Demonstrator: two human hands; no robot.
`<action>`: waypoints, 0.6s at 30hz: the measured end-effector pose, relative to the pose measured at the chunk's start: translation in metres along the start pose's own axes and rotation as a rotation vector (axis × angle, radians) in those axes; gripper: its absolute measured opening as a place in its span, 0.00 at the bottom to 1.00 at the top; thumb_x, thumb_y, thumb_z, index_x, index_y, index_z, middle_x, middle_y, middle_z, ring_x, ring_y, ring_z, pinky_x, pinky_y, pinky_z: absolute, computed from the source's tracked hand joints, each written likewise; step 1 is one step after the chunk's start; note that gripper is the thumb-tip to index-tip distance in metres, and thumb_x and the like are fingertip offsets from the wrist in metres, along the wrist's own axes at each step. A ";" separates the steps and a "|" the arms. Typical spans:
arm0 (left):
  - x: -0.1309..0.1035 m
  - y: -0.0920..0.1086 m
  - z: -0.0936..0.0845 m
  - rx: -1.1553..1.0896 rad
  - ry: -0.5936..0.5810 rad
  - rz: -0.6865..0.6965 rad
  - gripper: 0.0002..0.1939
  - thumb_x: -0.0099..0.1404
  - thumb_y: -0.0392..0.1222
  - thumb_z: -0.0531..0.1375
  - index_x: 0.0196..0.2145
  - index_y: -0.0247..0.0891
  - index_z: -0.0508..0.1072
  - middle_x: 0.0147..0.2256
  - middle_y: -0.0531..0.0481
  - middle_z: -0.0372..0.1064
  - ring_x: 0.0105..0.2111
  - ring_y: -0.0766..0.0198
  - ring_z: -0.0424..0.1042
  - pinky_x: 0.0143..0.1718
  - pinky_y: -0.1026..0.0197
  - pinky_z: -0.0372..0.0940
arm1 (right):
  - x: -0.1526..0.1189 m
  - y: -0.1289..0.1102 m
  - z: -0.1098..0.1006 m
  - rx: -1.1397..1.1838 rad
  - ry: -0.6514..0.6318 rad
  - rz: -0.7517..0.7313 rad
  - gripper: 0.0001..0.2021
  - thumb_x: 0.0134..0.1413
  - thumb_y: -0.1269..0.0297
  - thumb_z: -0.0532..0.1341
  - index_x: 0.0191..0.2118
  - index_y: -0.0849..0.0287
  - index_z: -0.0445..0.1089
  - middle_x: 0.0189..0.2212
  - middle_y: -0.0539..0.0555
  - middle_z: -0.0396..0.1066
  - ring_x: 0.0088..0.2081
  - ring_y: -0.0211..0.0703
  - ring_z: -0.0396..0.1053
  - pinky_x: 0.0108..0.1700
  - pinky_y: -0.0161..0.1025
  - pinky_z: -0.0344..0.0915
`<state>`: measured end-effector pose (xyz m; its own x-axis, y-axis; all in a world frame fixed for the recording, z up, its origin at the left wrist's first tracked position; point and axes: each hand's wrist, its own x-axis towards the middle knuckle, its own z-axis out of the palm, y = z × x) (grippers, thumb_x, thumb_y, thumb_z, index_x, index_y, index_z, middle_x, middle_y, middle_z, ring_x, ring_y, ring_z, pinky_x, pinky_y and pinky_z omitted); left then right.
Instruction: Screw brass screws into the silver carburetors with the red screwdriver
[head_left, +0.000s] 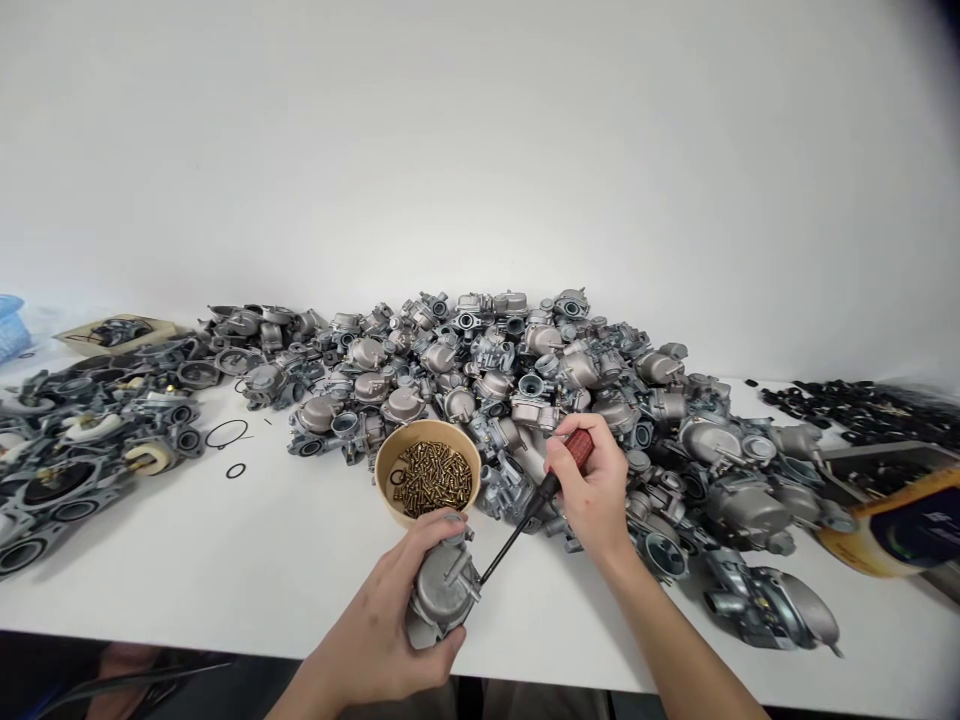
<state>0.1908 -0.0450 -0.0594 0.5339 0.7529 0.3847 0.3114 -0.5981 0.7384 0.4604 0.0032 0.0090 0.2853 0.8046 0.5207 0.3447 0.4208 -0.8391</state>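
A single camera, worn on the person's head, looks forward and down from the near side of the white table (285, 560), facing the plain wall (480, 150) behind it. The left hand (382, 620) and right hand (598, 490) lie close below the lens, while the wide view reaches back over the carburetor pile (495, 385) and out past both its ends.

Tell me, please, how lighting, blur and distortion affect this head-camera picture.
In the head view, the wall is brightly and softly lit, with the upper right corner dark; toward the head view's right edge, the yellow tub and black pieces look stretched and smeared; near the head view's centre, the screwdriver reads more clearly.
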 end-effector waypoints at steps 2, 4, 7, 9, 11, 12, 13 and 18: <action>0.000 0.000 0.000 0.001 -0.001 0.002 0.53 0.55 0.27 0.65 0.73 0.56 0.53 0.71 0.40 0.64 0.71 0.35 0.68 0.68 0.37 0.70 | -0.001 0.002 -0.001 0.002 0.025 0.000 0.07 0.69 0.57 0.63 0.42 0.52 0.65 0.24 0.44 0.62 0.22 0.39 0.55 0.27 0.38 0.56; -0.001 0.001 0.000 0.004 -0.002 0.000 0.53 0.55 0.27 0.65 0.73 0.57 0.53 0.71 0.40 0.65 0.71 0.35 0.68 0.68 0.36 0.69 | -0.001 0.004 -0.001 0.000 0.036 -0.003 0.07 0.68 0.57 0.64 0.42 0.52 0.65 0.25 0.45 0.62 0.23 0.39 0.56 0.26 0.38 0.55; -0.002 0.000 0.000 0.003 -0.008 -0.011 0.53 0.56 0.27 0.65 0.74 0.56 0.52 0.71 0.39 0.64 0.71 0.34 0.67 0.69 0.35 0.68 | 0.000 0.003 0.001 -0.012 0.025 -0.009 0.07 0.66 0.59 0.65 0.41 0.52 0.66 0.25 0.45 0.62 0.23 0.39 0.56 0.26 0.38 0.55; -0.002 -0.001 0.000 -0.005 -0.012 -0.018 0.53 0.56 0.28 0.66 0.74 0.55 0.53 0.72 0.39 0.64 0.71 0.34 0.66 0.69 0.34 0.68 | 0.001 0.001 0.002 -0.018 0.007 -0.013 0.07 0.64 0.60 0.65 0.40 0.53 0.67 0.24 0.44 0.61 0.22 0.38 0.55 0.25 0.38 0.54; -0.003 -0.002 0.001 -0.009 -0.011 -0.018 0.52 0.56 0.28 0.66 0.74 0.55 0.54 0.72 0.39 0.63 0.71 0.34 0.66 0.69 0.35 0.68 | 0.000 0.000 0.003 -0.021 -0.013 -0.017 0.06 0.63 0.60 0.65 0.39 0.52 0.67 0.23 0.43 0.59 0.22 0.38 0.54 0.25 0.38 0.53; -0.003 -0.003 0.001 -0.011 -0.007 -0.014 0.52 0.56 0.28 0.66 0.74 0.55 0.54 0.72 0.39 0.64 0.71 0.34 0.66 0.69 0.35 0.68 | 0.000 -0.001 0.003 -0.021 -0.022 -0.019 0.06 0.63 0.61 0.65 0.39 0.52 0.67 0.22 0.43 0.59 0.21 0.38 0.53 0.25 0.38 0.53; -0.003 -0.003 0.001 -0.013 -0.004 -0.011 0.52 0.57 0.28 0.66 0.74 0.55 0.54 0.72 0.39 0.63 0.71 0.34 0.66 0.69 0.35 0.68 | 0.000 -0.001 0.003 -0.021 -0.028 -0.020 0.06 0.62 0.61 0.66 0.39 0.52 0.67 0.22 0.43 0.59 0.21 0.38 0.54 0.25 0.37 0.53; -0.002 -0.002 -0.001 -0.007 -0.005 -0.003 0.51 0.57 0.28 0.66 0.74 0.54 0.54 0.71 0.39 0.64 0.71 0.34 0.67 0.69 0.38 0.68 | 0.001 0.001 0.001 -0.012 -0.017 -0.011 0.07 0.65 0.60 0.65 0.40 0.52 0.66 0.23 0.44 0.62 0.22 0.39 0.56 0.25 0.38 0.55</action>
<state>0.1888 -0.0453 -0.0611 0.5368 0.7533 0.3799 0.3071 -0.5939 0.7436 0.4599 0.0052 0.0088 0.2665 0.8071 0.5268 0.3588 0.4242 -0.8314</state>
